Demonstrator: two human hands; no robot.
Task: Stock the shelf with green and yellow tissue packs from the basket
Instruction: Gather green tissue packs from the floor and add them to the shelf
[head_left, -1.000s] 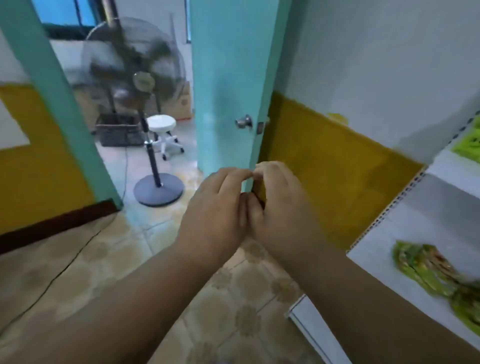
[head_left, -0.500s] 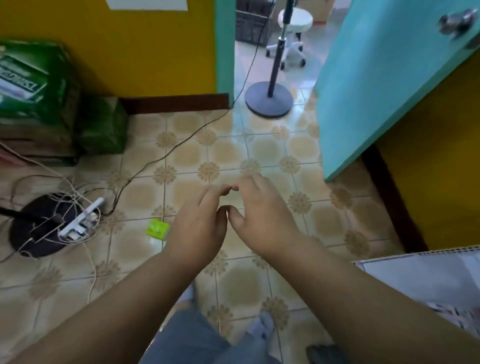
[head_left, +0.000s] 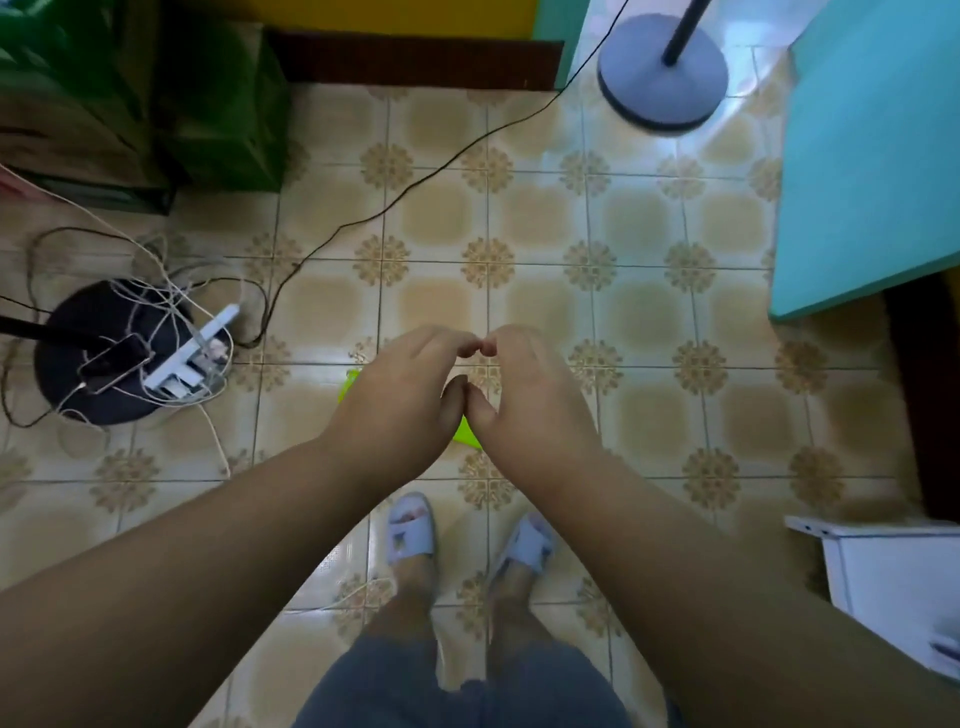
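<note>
Currently left hand (head_left: 395, 405) and right hand (head_left: 524, 410) are hovering empty, fingers loosely curled, fingertips touching, probably reaching for the bright green tissue pack (head_left: 464, 434) lying on the tiled floor (head_left: 649, 322).

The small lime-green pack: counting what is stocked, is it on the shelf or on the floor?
On the floor: the small lime-green pack lies on the patterned tiles, mostly hidden beneath both hands.

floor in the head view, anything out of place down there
A green pack lies on the floor tiles, mostly hidden under the left hand and right hand, not on the shelf. Neither hand holds it.
</note>
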